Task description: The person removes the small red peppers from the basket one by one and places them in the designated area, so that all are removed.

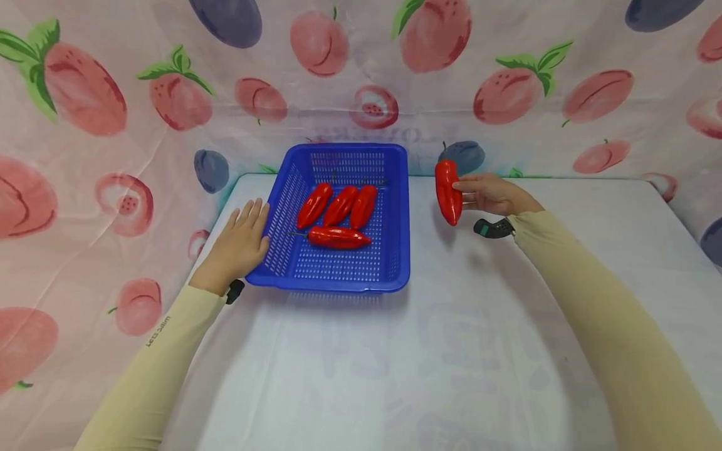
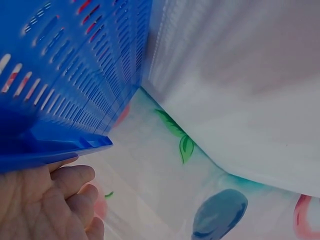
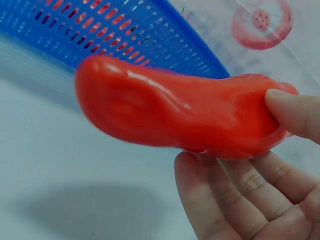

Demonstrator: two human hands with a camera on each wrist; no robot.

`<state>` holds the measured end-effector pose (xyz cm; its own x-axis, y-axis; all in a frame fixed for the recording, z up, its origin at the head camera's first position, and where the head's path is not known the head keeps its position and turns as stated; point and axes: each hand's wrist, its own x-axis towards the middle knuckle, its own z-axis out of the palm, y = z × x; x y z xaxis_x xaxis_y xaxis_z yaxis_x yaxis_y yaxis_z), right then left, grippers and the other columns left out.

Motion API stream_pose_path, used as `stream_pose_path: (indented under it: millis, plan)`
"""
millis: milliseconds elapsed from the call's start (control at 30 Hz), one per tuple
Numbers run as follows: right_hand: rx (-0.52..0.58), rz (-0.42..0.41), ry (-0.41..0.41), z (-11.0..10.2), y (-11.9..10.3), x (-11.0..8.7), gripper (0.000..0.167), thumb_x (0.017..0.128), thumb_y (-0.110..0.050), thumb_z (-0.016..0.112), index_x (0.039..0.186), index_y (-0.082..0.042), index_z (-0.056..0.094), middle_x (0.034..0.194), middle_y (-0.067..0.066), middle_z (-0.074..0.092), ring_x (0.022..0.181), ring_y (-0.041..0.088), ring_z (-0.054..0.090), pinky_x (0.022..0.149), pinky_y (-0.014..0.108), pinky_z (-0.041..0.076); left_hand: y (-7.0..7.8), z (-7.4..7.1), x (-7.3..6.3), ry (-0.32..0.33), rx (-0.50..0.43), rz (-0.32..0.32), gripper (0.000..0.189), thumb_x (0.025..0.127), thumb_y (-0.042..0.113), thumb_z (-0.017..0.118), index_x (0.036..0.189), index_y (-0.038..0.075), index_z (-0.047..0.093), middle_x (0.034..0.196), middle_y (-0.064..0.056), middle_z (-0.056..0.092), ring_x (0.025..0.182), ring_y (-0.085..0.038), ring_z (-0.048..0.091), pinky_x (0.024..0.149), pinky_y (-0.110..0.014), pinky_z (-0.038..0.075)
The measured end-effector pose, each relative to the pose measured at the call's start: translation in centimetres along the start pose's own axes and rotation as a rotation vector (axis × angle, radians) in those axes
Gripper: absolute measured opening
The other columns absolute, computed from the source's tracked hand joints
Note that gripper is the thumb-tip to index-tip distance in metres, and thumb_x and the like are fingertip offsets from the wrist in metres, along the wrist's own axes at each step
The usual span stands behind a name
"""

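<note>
To the right of the blue plastic basket (image 1: 334, 286), my right hand (image 1: 492, 194) pinches a red pepper (image 1: 448, 193) between thumb and fingers. The pepper hangs above the table, its green stem up and its tip down. In the right wrist view the same glossy pepper (image 3: 180, 112) lies across the fingertips, with the thumb on its near end. My left hand (image 1: 239, 241) rests against the basket's left rim, fingers straight. The left wrist view shows its fingers (image 2: 75, 177) just beneath the blue rim. Inside the basket lie several red peppers (image 1: 339, 237), one crosswise in front of the others.
Basket and arms are over a white-covered table (image 1: 350, 376). A fruit-printed cloth (image 1: 429, 88) hangs behind it and continues down the left side. A black wrist strap (image 1: 494, 228) sticks out below the right hand.
</note>
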<state>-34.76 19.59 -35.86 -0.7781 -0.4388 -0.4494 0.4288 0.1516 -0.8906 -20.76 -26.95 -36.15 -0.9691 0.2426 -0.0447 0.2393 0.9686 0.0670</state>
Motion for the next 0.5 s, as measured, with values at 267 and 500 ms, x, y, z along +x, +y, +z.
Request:
stream_pose_path:
  millis: [267,500]
  plan:
    - [0.013,0.02,-0.004,-0.3,1.3,1.0,0.051,0.097,-0.021,0.051,0.141,-0.006,0.032,0.103,-0.008,0.06,0.099,0.013,0.057,0.089,0.029,0.051,0.0,-0.2,-0.2,-0.022,-0.015,-0.009,0.063,0.096,0.021,0.032,0.149,-0.005,0.008,0.156,-0.025,0.007,0.145,-0.04,0.004,0.119,-0.053,0.001]
    - [0.031,0.034,-0.015,-0.3,1.9,1.3,0.056,0.097,-0.019,0.05,0.145,-0.003,0.027,0.107,-0.007,0.057,0.102,0.014,0.053,0.089,0.027,0.051,-0.1,-0.1,-0.1,-0.018,-0.019,-0.004,0.064,0.096,0.022,0.033,0.149,-0.004,0.008,0.156,-0.025,0.008,0.146,-0.039,0.004,0.118,-0.053,0.001]
